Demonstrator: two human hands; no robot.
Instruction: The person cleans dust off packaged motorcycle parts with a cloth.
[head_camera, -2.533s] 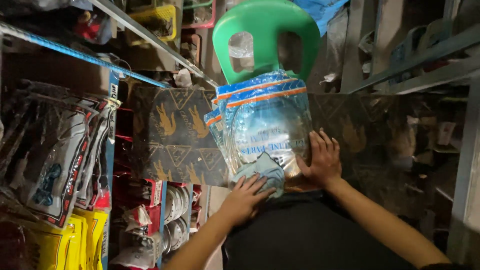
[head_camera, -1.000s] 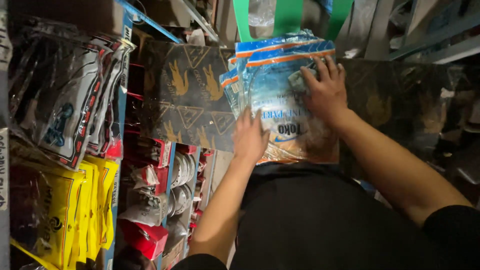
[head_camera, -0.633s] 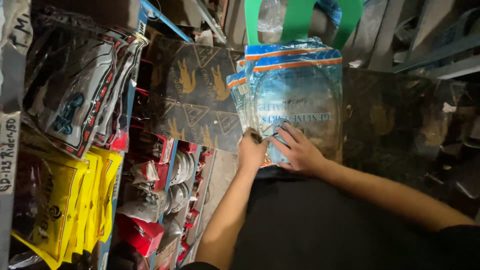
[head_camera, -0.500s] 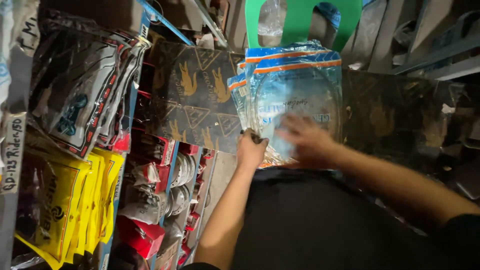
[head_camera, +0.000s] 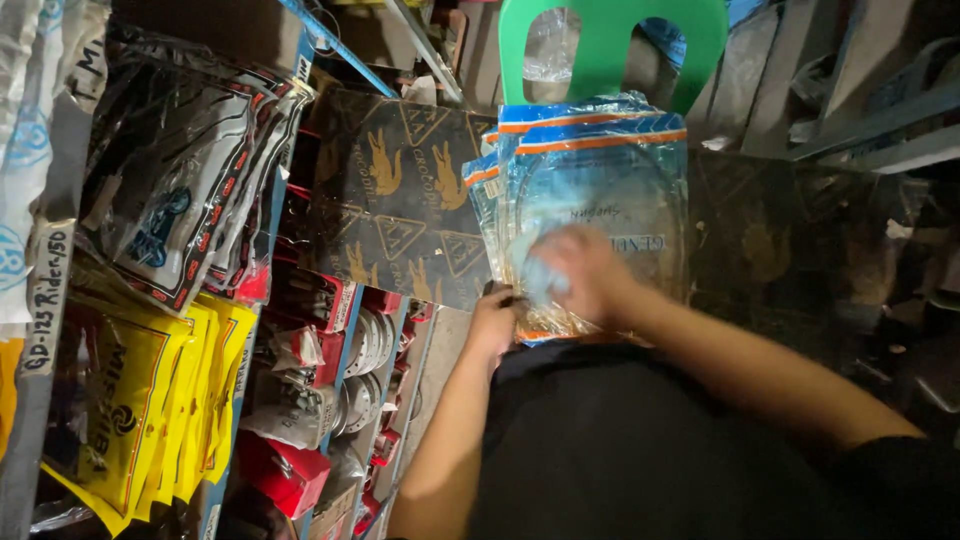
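Both hands, left (head_camera: 497, 322) and blurred right (head_camera: 585, 272), seemingly press crinkly clear packets (head_camera: 600, 200).

My left hand (head_camera: 495, 322) is curled into a loose fist, its bare forearm running down toward the near left. My right hand (head_camera: 583, 275) lies just right of it and slightly farther, blurred, fingers bent, its forearm stretching to the near right.

Packets stacked in front of chair
Packets (head_camera: 600, 190) on lap, chair (head_camera: 612, 45) behind; shelves (head_camera: 330, 330) left, both hands on the stack's near edge.
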